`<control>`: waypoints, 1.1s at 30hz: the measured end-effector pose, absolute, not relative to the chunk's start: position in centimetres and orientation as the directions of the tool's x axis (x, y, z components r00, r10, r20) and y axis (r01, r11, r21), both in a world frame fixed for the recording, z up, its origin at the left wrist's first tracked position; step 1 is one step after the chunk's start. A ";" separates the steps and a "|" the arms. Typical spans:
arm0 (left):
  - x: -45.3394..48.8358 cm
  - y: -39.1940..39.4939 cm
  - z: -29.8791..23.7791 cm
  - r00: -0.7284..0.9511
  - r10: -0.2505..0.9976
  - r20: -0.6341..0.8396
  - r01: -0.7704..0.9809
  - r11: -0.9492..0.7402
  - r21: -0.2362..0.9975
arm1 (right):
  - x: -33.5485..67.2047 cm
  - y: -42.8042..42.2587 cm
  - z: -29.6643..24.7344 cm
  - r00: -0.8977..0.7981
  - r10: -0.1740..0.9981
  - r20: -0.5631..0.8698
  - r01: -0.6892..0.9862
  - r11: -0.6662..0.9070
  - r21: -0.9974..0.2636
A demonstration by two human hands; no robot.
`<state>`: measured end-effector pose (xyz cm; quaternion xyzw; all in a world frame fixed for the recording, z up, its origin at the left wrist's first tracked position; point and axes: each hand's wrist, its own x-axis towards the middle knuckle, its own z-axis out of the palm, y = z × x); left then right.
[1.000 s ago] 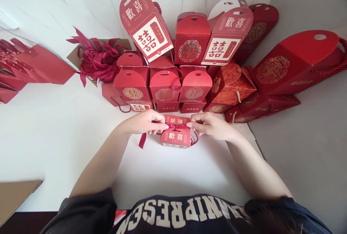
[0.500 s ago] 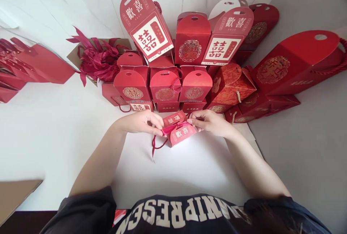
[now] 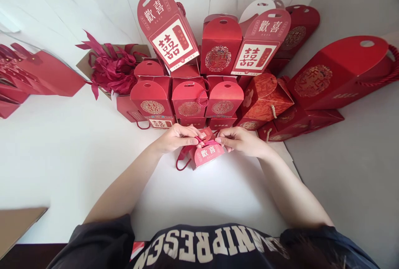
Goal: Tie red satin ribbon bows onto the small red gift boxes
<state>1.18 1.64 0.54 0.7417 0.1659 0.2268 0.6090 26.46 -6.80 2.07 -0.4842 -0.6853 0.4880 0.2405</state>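
Note:
A small red gift box [image 3: 208, 153] with white characters on its flaps sits on the white table between my two hands. A dark pink ribbon [image 3: 211, 143] runs across its top, between the two flaps. My left hand [image 3: 179, 138] pinches the ribbon near the middle of the box top. My right hand [image 3: 238, 140] is closed on the ribbon at the box's right end. A twisted red cord [image 3: 182, 167] loops out at the lower left of the box. My fingers partly cover the far flap.
Stacked red gift boxes [image 3: 189, 96] stand behind my hands along the wall. Bunched dark pink ribbons [image 3: 114, 67] lie in a cardboard box [image 3: 83, 64] at the back left. Red bags [image 3: 51, 74] are at far left, and a large red box [image 3: 335, 74] at right.
My left hand has moved right along the ribbon, from the box's left side to its top middle. My right hand keeps its hold in about the same place.

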 end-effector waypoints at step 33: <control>2.1 0.2 2.6 0.785 0.616 0.065 0.299 -0.469 0.831 | 23.9 -7.1 1.0 -0.451 0.847 0.282 0.294 0.440 -0.849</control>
